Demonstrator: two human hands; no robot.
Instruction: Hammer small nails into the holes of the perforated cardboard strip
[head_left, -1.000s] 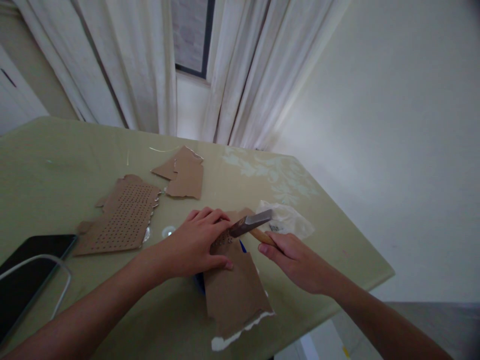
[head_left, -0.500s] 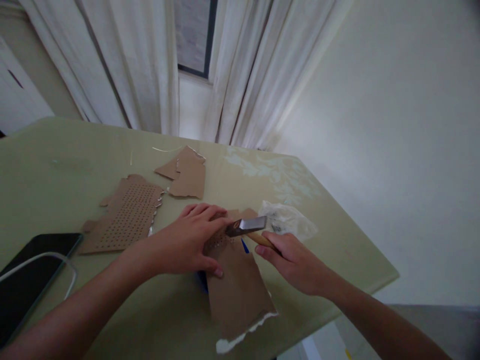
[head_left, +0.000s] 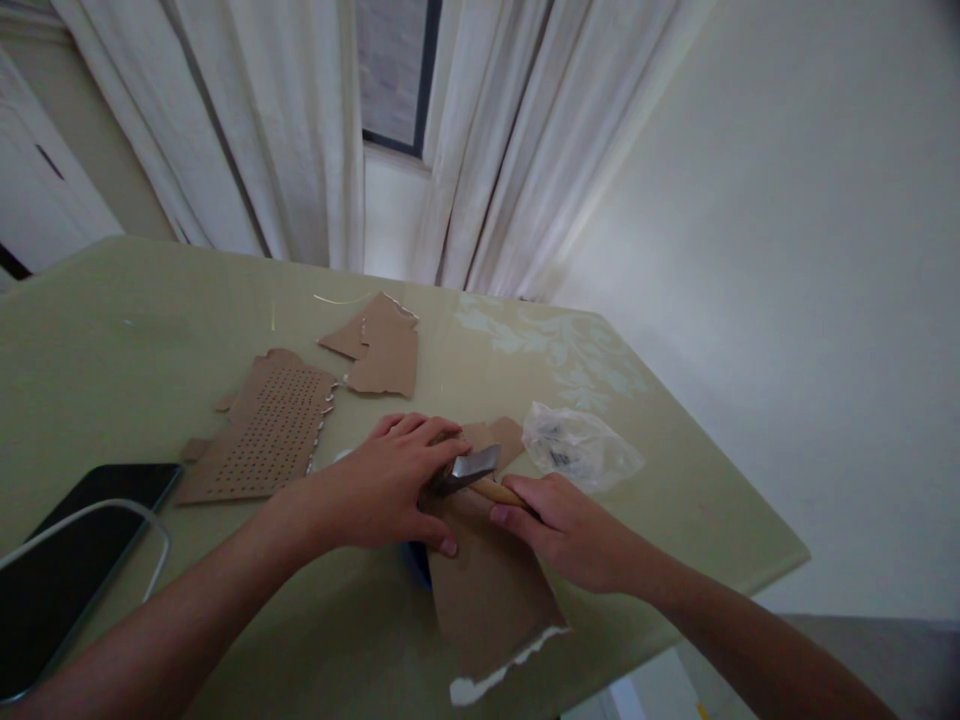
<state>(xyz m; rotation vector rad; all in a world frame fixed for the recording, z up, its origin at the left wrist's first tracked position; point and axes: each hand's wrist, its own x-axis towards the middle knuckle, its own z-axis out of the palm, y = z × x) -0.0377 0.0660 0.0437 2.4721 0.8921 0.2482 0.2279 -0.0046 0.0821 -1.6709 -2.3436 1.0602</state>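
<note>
My right hand (head_left: 577,530) is closed around the wooden handle of a hammer (head_left: 474,466). Its metal head is right beside the fingers of my left hand (head_left: 397,480), over a long brown piece of cardboard (head_left: 495,590) with a ragged white near edge. My left hand grips this cardboard, thumb on its left side and fingers across its far part. Whether anything small is between those fingers is hidden. Under the cardboard's left side shows the rounded edge of a dark blue object (head_left: 416,565), mostly covered.
Cardboard full of punched holes (head_left: 274,430) lies to the left, and torn cardboard scraps (head_left: 386,350) lie farther back. A crumpled clear plastic bag (head_left: 581,445) is right of the hammer. At the left are a dark phone-like device (head_left: 82,560) and a white cable (head_left: 161,550).
The hammer head has moved left and slightly down, closer to my left hand's fingers. The view has shifted a little. My left hand keeps its place on the cardboard.
</note>
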